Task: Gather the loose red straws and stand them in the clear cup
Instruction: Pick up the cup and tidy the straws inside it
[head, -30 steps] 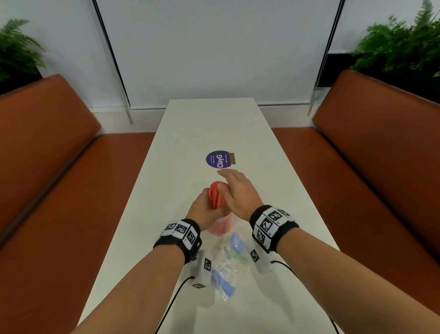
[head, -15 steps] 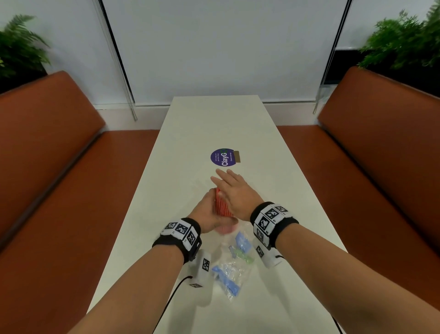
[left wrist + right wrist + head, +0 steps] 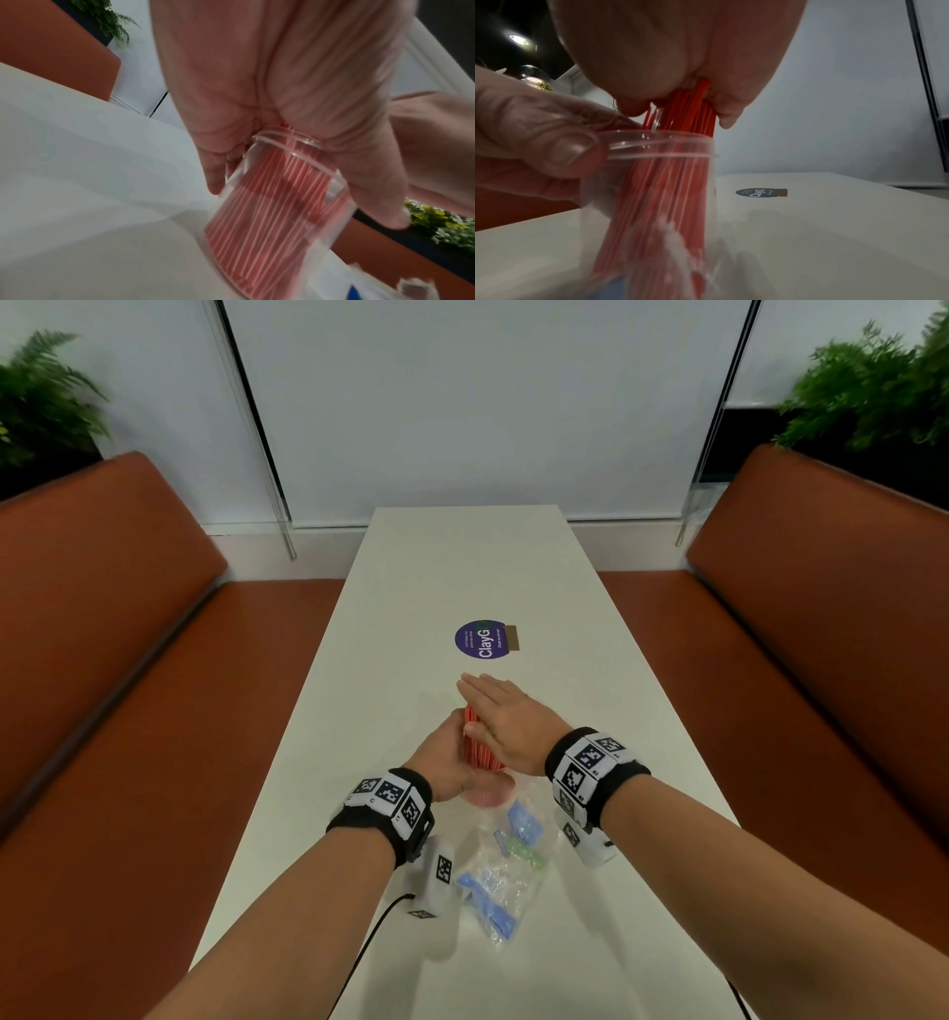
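The left hand (image 3: 445, 765) is wrapped around the wall of the clear plastic cup (image 3: 654, 203), thumb at its rim, holding it on the long white table (image 3: 462, 567) with a slight tilt. The right hand (image 3: 506, 724) lies flat, fingers straight and together, its palm pressing down on the tops of the bundle of thin red plastic straws (image 3: 680, 162). The straws already stand packed inside the cup, their upper ends poking above the rim and touching the palm.

Judging by this, gathering is done and the step in hand is seating and levelling the bundle. The next move calls for lifting the palm straight off without dragging straws along, then setting the cup fully upright before the left hand lets go.

Just nearer the person lies a crumpled clear plastic bag (image 3: 506, 880) with blue and green pieces; farther along the table sits a round purple sticker (image 3: 481, 640)
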`<action>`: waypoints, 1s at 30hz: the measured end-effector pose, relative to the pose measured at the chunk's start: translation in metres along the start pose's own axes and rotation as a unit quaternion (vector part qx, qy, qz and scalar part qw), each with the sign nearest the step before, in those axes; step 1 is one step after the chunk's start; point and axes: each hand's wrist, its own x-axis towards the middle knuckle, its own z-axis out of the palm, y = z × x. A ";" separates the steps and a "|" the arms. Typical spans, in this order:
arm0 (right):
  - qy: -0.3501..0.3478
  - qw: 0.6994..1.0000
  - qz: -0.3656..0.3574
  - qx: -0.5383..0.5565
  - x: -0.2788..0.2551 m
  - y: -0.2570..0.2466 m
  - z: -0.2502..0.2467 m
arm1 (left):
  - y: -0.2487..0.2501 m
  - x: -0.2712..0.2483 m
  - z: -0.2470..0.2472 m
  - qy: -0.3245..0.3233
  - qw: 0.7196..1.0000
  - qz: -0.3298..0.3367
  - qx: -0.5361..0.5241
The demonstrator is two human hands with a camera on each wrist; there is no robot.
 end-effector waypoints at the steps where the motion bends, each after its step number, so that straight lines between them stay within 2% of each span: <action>1: -0.012 1.000 0.007 -0.001 -0.001 -0.001 -0.001 | 0.000 0.000 0.000 0.001 1.000 -0.007 0.002; 3: -0.013 1.000 0.008 0.016 -0.002 -0.001 -0.003 | 0.001 -0.001 0.000 0.001 1.000 -0.017 0.010; 6: 0.046 0.993 0.028 0.104 -0.008 0.001 -0.007 | 0.005 -0.006 -0.002 0.007 1.000 -0.020 0.020; 8: 0.088 0.980 0.064 0.164 -0.015 0.004 -0.010 | 0.008 -0.011 -0.003 0.011 0.999 -0.017 0.026; 10: 0.091 0.972 0.114 0.183 -0.025 0.009 -0.012 | 0.010 -0.015 -0.006 0.012 0.999 -0.020 0.031; 12: 0.044 0.970 0.181 0.155 -0.035 0.013 -0.016 | 0.011 -0.019 -0.008 0.010 0.999 -0.029 0.040; 14: -0.035 0.961 0.244 0.127 -0.046 0.013 -0.019 | 0.012 -0.024 -0.011 0.009 0.997 -0.050 0.061; 17: -0.108 0.938 0.278 0.177 -0.065 0.009 -0.016 | 0.012 -0.036 -0.010 0.019 0.989 -0.092 0.111; 19: -0.116 0.932 0.287 0.188 -0.077 0.007 -0.010 | 0.009 -0.045 -0.009 0.031 0.985 -0.108 0.131; 24: -0.186 0.937 0.274 0.117 -0.091 -0.002 0.006 | -0.001 -0.074 -0.004 0.013 0.973 -0.152 0.176; 30: -0.189 0.940 0.260 0.114 -0.095 -0.021 0.012 | -0.007 -0.135 -0.002 -0.037 0.960 -0.148 0.235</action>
